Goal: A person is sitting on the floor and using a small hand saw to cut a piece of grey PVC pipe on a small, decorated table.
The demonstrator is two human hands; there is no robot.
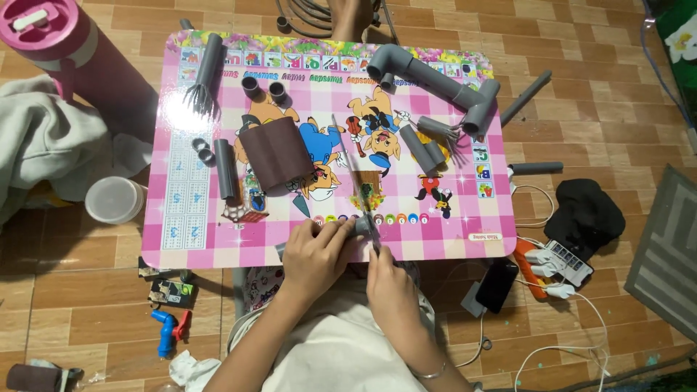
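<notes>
Both hands work at the near edge of a pink checked worktop (pixel 450 225) printed with cartoon animals. Her left hand (pixel 314 254) is curled tight around a short grey pipe piece (pixel 347 226), pinning it against the worktop's front edge, with only the pipe's right end showing past the fingers. Just beside it, the right hand (pixel 388 279) is closed on the handle of a thin saw blade (pixel 356 181), which runs away from the hand up across the worktop and crosses the pipe piece close to the left hand's fingertips. Farther back on the worktop lie more grey plastic parts: a long elbow-jointed pipe assembly (pixel 428 76) at the far right, a slit pipe with splayed strips (pixel 205 72) at the far left, two short rings (pixel 263 88) near it, and a straight pipe (pixel 226 168) lying beside a curved sheet of brown sandpaper (pixel 276 151). Off the worktop, on the wooden floor, a pink flask (pixel 69 51) stands at the far left, a clear lidded cup (pixel 115 199) sits near it, a blue and red tap (pixel 168 332) lies below, and a black phone (pixel 496 284) rests at the right beside a white power strip (pixel 563 261).
</notes>
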